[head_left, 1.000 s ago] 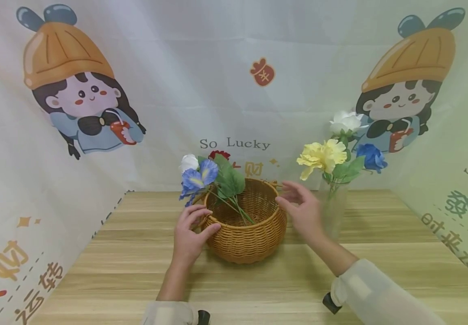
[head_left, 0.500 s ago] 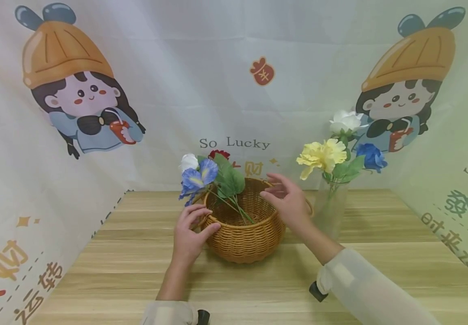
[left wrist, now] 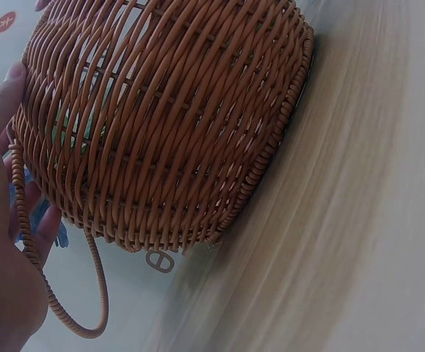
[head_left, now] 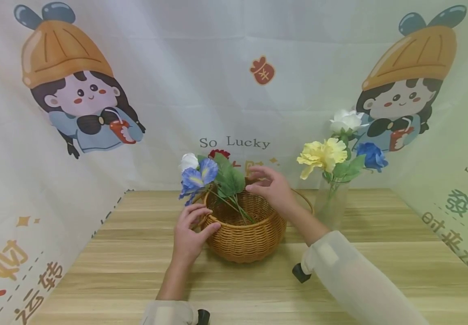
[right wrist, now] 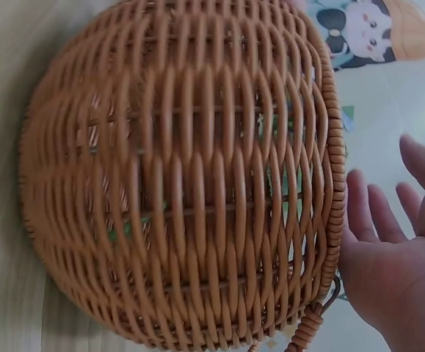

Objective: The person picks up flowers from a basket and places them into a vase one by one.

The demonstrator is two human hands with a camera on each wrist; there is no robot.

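Your wicker basket [head_left: 243, 243] sits upright on the worktop [head_left: 136, 253], mouth up. It's round, so no clear long axis. Your left hand [head_left: 189, 234] holds its left side, thumb and fingertips at the rim. Your right hand [head_left: 272, 189] is above the basket's right rear rim, fingers apart, holding nothing you can see; rim contact, can't tell.

Three blooms show at the basket's left rear: one blue iris [head_left: 198, 177], one white rose [head_left: 188, 161], one red flower [head_left: 219, 154], mostly hidden. Their green stems [head_left: 242, 212] slant, heads up and left, cut ends down toward the basket's right front.

One glass vase [head_left: 331, 205] stands upright right of the basket, with three blooms above: one yellow flower [head_left: 323, 155], one white flower [head_left: 346, 121], one blue rose [head_left: 372, 156].

Your left wrist view gives you the full hanging handle loop [left wrist: 103, 299] off the basket's left side, mostly covered in the head view. Your right wrist view shows green through the basket's weave; only the head view gets the whole vase.
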